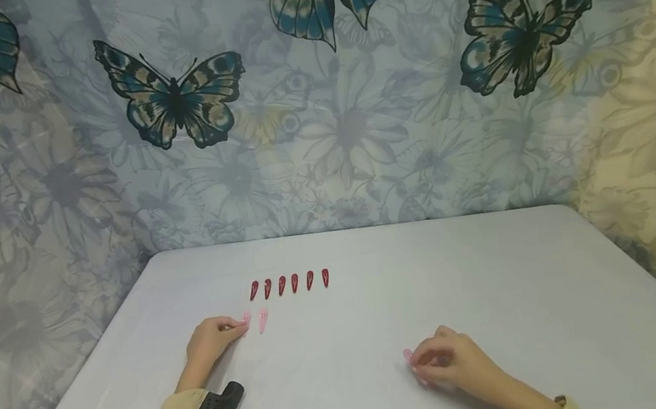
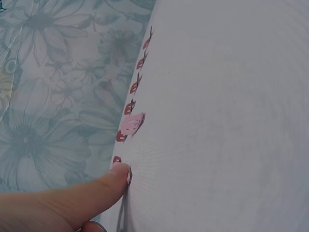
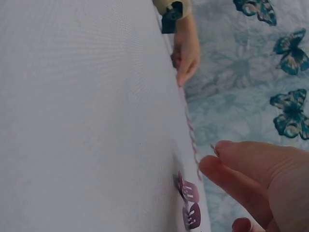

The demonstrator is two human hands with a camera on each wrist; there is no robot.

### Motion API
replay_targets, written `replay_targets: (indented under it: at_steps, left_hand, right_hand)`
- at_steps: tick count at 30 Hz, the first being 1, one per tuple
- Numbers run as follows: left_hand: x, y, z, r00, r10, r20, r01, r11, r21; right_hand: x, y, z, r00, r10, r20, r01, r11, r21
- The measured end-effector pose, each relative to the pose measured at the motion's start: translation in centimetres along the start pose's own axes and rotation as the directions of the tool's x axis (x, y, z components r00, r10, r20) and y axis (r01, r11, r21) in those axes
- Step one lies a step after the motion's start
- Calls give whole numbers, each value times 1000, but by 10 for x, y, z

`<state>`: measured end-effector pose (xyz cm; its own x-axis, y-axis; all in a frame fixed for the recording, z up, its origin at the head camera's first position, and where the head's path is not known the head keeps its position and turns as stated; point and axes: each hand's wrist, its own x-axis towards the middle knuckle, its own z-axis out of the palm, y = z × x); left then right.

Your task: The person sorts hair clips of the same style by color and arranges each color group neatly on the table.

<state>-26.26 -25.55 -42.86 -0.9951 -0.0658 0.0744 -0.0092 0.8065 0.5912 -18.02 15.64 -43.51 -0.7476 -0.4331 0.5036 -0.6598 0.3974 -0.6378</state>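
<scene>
My left hand (image 1: 210,339) pinches a pink snap hair clip (image 1: 247,319) at the table's left side. A second pink clip (image 1: 263,320) lies just right of it. In the left wrist view, my thumb (image 2: 104,186) covers most of the left clip. Behind both stretches a row of several dark red hair clips (image 1: 295,283), all pointing the same way. My right hand (image 1: 456,361), farther right and nearer, holds a pink hair clip (image 1: 407,354) between thumb and forefinger. Two slotted clips, one mauve (image 3: 190,192) and one darker (image 3: 193,216), appear below those fingers in the right wrist view.
A white cloth covers the table (image 1: 350,344). Butterfly-and-flower fabric (image 1: 347,123) hangs behind and along the sides. A black wrist device (image 1: 222,400) sits at the left sleeve.
</scene>
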Motion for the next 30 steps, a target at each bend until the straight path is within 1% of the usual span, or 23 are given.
replay_targets:
  at_steps: [2,6,8,13,16,20,24,30]
  left_hand:
    - [2,-1,0,1000,-1,-3,1,1000,11]
    - [3,-2,0,1000,-1,-3,1,1000,23]
    - [2,-4,0,1000,3,2,-3,1000,20]
    - [-1,-8,1,1000,-1,-2,1,1000,13]
    - [-4,-8,0,1000,-10,2,10,1000,16]
    - [-4,-7,1,1000,-4,14,4,1000,7]
    - [-3,-5,2,1000,4,10,-4,1000,1]
    - [-2,-2,2,1000,20,5,-20,1000,-13]
  right_hand:
    - [1,-1,0,1000,18,1,-18,1000,-14]
    - [5,-3,-2,994,107,33,-107,994,0]
    - [8,-4,-3,989,136,56,-137,991,7]
    - [19,-4,-6,983,133,130,-135,991,5]
    - [24,-2,-6,972,166,167,-170,985,11]
    - [34,-1,-6,960,223,169,-223,975,-19]
    - [46,-2,-6,953,254,168,-251,967,-37]
    - [60,0,-4,942,294,166,-302,953,29]
